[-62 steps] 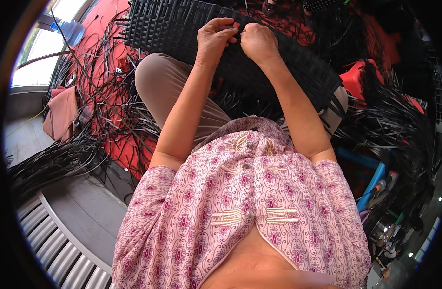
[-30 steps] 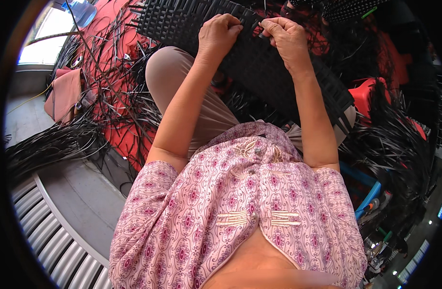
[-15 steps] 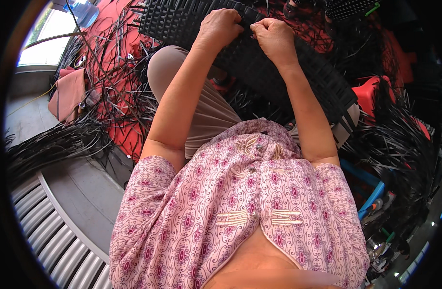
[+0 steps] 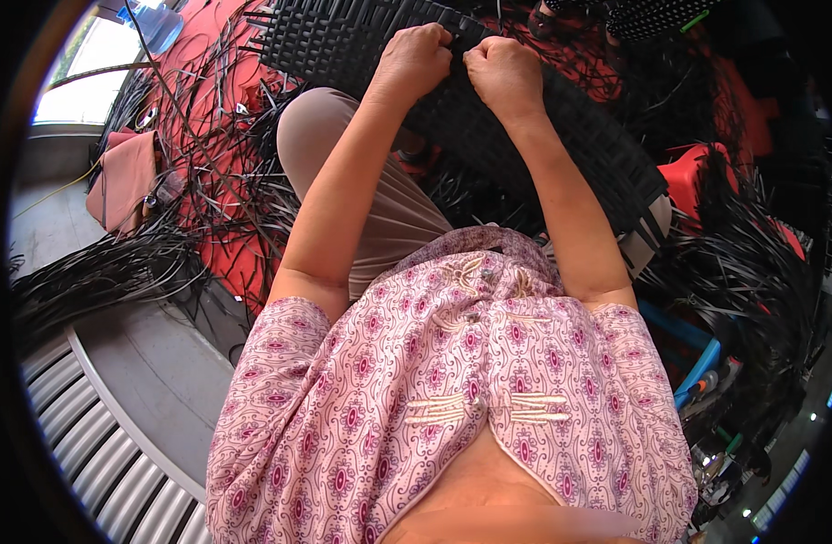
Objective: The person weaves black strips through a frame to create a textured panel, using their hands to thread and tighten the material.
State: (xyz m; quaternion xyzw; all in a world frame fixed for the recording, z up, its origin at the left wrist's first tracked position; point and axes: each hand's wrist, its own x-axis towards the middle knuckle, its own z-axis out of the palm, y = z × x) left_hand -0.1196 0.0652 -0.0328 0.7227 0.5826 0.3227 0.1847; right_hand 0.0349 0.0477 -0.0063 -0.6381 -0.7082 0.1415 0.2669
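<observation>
Your left hand (image 4: 418, 56) was curled into a fist, its grip clamped on the black woven panel (image 4: 534, 136) at the panel's upper middle. Your right hand (image 4: 505, 72) sat just beside it, nearly touching, its grip likewise closed on the weave; what lay between the fingers themselves I could not tell.

The woven panel lay tilted across your lap, running from above your hands down toward your right knee. Your left knee, in tan trousers (image 4: 361, 172), rose just left of the panel. Your forearms reached up to the panel from a pink patterned blouse (image 4: 452, 399) below it.

Left of the panel, loose black strips (image 4: 198, 181) sprawled over a red mat (image 4: 225, 54). A pink bag (image 4: 126, 181) lay farther left. Right of the panel, another bundle of black strips (image 4: 751, 281) fanned out beside a red stool (image 4: 697, 181).
</observation>
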